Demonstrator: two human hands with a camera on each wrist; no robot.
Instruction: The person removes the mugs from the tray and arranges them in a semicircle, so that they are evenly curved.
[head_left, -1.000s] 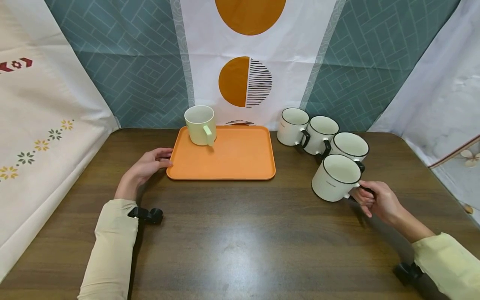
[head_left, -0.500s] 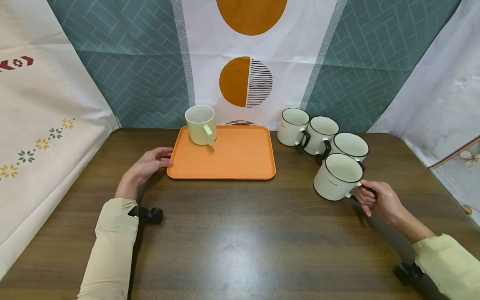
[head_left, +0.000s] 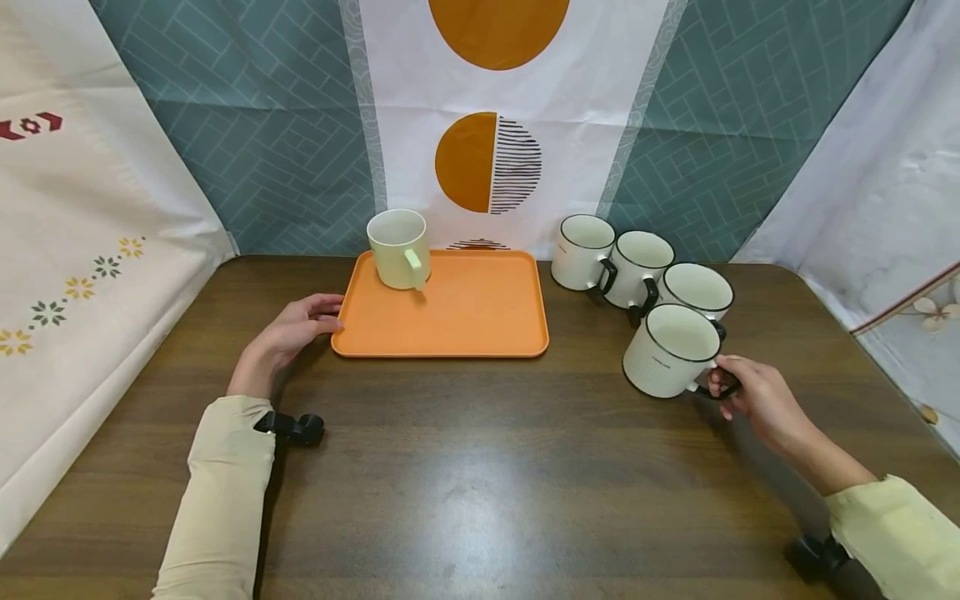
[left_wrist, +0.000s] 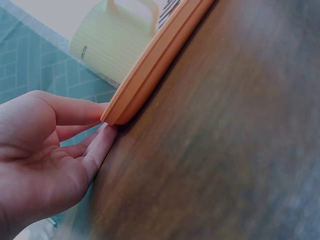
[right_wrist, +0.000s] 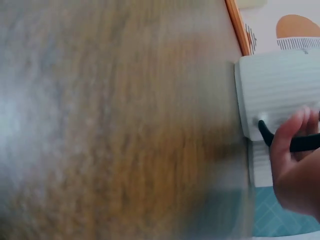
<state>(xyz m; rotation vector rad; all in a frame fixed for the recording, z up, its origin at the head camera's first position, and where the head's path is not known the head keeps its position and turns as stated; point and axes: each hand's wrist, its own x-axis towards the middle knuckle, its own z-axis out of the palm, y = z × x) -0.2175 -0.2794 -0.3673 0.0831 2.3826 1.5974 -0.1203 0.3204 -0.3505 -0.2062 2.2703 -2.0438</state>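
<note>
My left hand (head_left: 294, 330) pinches the left side of an orange tray (head_left: 480, 312), thumb and fingers at its rim (left_wrist: 150, 70) in the left wrist view. A pale green mug (head_left: 392, 258) stands upright at the tray's back left. On the right, my right hand (head_left: 759, 402) holds the black handle (head_left: 712, 392) of a white enamel-style mug (head_left: 663, 362) with a dark rim. In the right wrist view, fingers (right_wrist: 286, 135) curl at this handle beside the ribbed mug wall (right_wrist: 280, 87). That mug stands upright in front of another white mug (head_left: 699, 287), partly covering it.
Two more white mugs, one at the back (head_left: 583, 250) and one beside it (head_left: 636, 267), stand close together right of the tray. The brown wooden table (head_left: 450, 467) stretches forward from them. A patterned cloth (head_left: 285, 125) hangs behind; light cloths hang at both sides.
The fingers of my right hand have shifted on the mug's handle, so more of the black handle shows. My left hand and the tray hold still.
</note>
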